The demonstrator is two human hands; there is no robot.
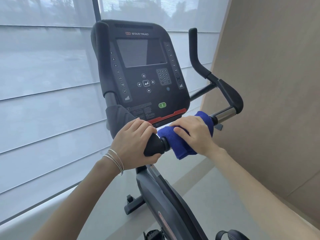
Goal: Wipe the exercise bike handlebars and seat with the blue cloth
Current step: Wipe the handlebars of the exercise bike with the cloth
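- Left hand (136,139): your fingers curl round the black end grip (154,148) of the handlebar and steady it. Thin bracelets (115,161) sit at the wrist.
- Right hand (194,134): it grasps the blue cloth (178,148), which is folded round the crossbar just beside the end grip and below the console (142,66).
- Step in hand, as judged: wiping the near crossbar. Keep the cloth wrapped fully round the bar and twist as you slide, so the underside is cleaned as well as the top.
- Work outward to the chrome section (225,114), which lies bare just beyond the cloth. Go on from there to the padded bend (232,94) and the right horn (196,54).
- Move your steadying hand before you wipe the end grip, since the left palm covers it now.
- Keep the cloth off the console's keys; a stray press is the likely slip.
- Hidden: the bar under the cloth and both palms. You cannot tell how damp the cloth is, or whether the covered metal is clean.
- Hard to make out: the left horn (102,54) stands against the console's edge and barely separates from it.
- Cut off: the seat is out of view, so its state cannot be judged. Only part of a pedal (154,233) shows at the lower edge.
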